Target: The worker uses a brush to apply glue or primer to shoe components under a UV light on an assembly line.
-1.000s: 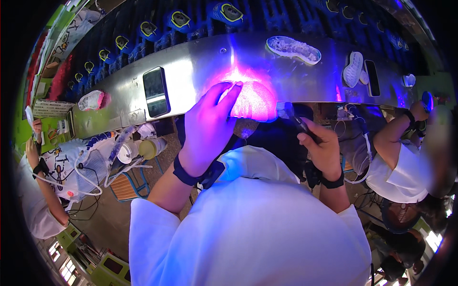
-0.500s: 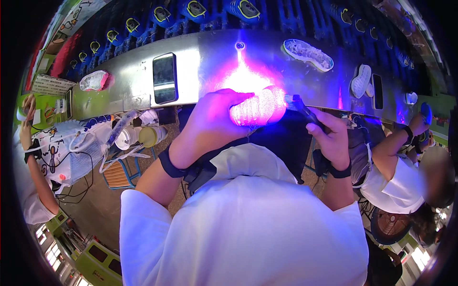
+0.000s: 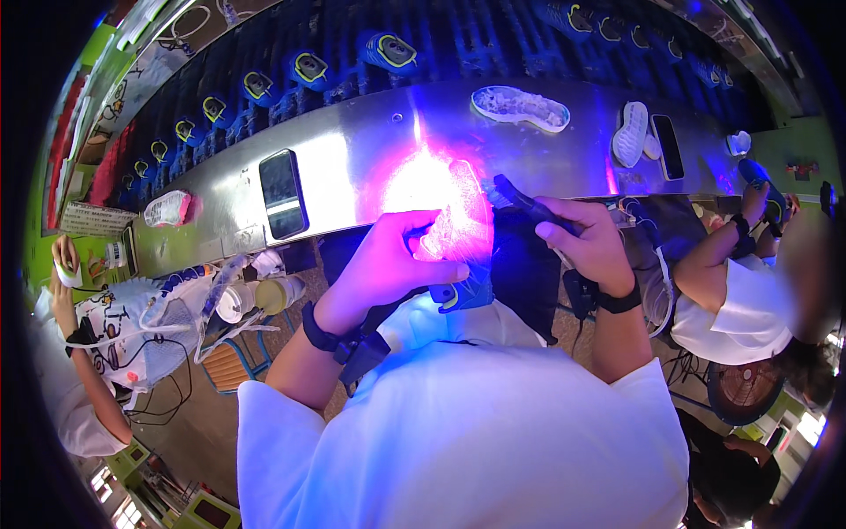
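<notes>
My left hand (image 3: 381, 264) is wrapped round a shoe upper (image 3: 471, 220), gripping it near its lower end over the near edge of the bench. The upper stands lengthwise, washed out pink by a strong glow, with a dark blue end piece (image 3: 464, 293) below. In my right hand (image 3: 592, 240) is a dark-handled brush (image 3: 527, 204), its head pointing up and left. The bristles are close to the right side of the upper; I cannot tell whether they touch it.
A metal bench (image 3: 352, 132) runs across, carrying shoe soles (image 3: 520, 108) and phones (image 3: 284, 196). Behind it, a dark roller conveyor (image 3: 476, 40) bears several blue shoes (image 3: 390, 53). Tubs (image 3: 275, 295) stand at left. Co-workers' arms (image 3: 709, 257) show at both sides, with a fan (image 3: 745, 388) at right.
My left hand has turned the upper from lying crosswise to lengthwise, showing its blue end piece. The brush has moved left and slightly down with my right hand. The view has shifted.
</notes>
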The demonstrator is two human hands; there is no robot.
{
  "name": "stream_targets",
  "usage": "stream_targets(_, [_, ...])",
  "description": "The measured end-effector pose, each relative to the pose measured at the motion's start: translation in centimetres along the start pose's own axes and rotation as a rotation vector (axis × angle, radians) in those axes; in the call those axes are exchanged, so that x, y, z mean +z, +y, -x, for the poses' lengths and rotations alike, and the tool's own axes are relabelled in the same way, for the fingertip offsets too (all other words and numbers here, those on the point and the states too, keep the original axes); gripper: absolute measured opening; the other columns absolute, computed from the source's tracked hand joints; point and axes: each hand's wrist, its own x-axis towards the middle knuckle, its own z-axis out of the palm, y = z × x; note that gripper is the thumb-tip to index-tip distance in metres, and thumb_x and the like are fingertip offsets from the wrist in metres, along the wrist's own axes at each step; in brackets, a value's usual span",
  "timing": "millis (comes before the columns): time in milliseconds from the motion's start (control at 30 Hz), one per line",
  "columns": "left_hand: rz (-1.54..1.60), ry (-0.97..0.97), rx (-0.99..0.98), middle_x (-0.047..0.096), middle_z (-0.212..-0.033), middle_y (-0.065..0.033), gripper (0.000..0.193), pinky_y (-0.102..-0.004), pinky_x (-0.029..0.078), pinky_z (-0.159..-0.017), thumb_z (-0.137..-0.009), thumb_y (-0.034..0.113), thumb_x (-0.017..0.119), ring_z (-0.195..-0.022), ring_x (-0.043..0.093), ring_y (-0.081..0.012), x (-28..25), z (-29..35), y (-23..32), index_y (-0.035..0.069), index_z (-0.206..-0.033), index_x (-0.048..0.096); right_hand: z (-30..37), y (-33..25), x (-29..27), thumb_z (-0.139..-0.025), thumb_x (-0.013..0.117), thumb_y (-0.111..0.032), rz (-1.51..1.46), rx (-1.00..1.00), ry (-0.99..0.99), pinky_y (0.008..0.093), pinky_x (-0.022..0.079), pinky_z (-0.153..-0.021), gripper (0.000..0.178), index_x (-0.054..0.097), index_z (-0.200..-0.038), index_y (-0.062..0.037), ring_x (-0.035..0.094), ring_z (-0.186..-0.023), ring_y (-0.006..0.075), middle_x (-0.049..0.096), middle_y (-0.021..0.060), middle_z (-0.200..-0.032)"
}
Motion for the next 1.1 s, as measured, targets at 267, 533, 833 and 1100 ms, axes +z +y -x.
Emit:
stream_targets(267, [0.339, -0.036, -0.074, 0.073, -0.097, -0.0035, 0.037, -0.0259, 0.053, -0.078, -0.083, 0.019, 0.083, -0.089, 0.066, -0.0083, 0.4, 0.3, 1.7, -0.003, -0.11, 0.071, 1.5, 0.7, 1.5, -0.092, 0.073, -0.012, -0.061, 0.099, -0.015, 0.0279, 0.05, -0.088, 0.036, 0.068, -0.126, -0.0004, 0.064, -0.093, 0.0123, 0.073, 0.0041, -0.101])
stream_targets(533, [0.437, 0.116, -0.145, 0.072, -0.094, -0.0036, 0.035, -0.0241, 0.054, -0.072, -0.09, 0.023, 0.078, -0.084, 0.067, -0.0083, -0.1, 0.2, -0.2, -0.003, -0.11, 0.068, 2.8, 0.0, 0.4, -0.09, 0.075, -0.011, -0.123, 0.235, -0.153, 0.0226, 0.047, -0.07, 0.04, 0.068, -0.128, 0.0003, 0.056, -0.075, 0.0059, 0.066, -0.0018, -0.084])
stream_targets(833, [0.558, 0.182, -0.158, 0.072, -0.093, -0.0054, 0.033, -0.0239, 0.055, -0.068, -0.095, 0.03, 0.072, -0.075, 0.069, -0.0102, -0.4, 0.7, -0.8, -0.001, -0.107, 0.065, 3.2, -1.6, 1.2, -0.083, 0.076, -0.004, 0.283, -0.053, -0.037, 0.0307, 0.048, -0.068, 0.043, 0.07, -0.126, -0.0094, 0.059, -0.069, 0.0194, 0.063, 0.0107, -0.078])
stream_targets(1100, [0.88, 0.285, -0.313, 0.069, -0.083, -0.0042, 0.034, -0.0263, 0.055, -0.069, -0.098, 0.039, 0.067, -0.073, 0.067, -0.0118, 0.8, 0.8, -1.2, 0.005, -0.099, 0.065, 1.7, -4.3, 1.2, -0.082, 0.076, -0.002, 0.501, -0.108, -0.015, 0.0307, 0.048, -0.068, 0.042, 0.071, -0.123, -0.0077, 0.06, -0.071, 0.0209, 0.062, 0.0112, -0.079])
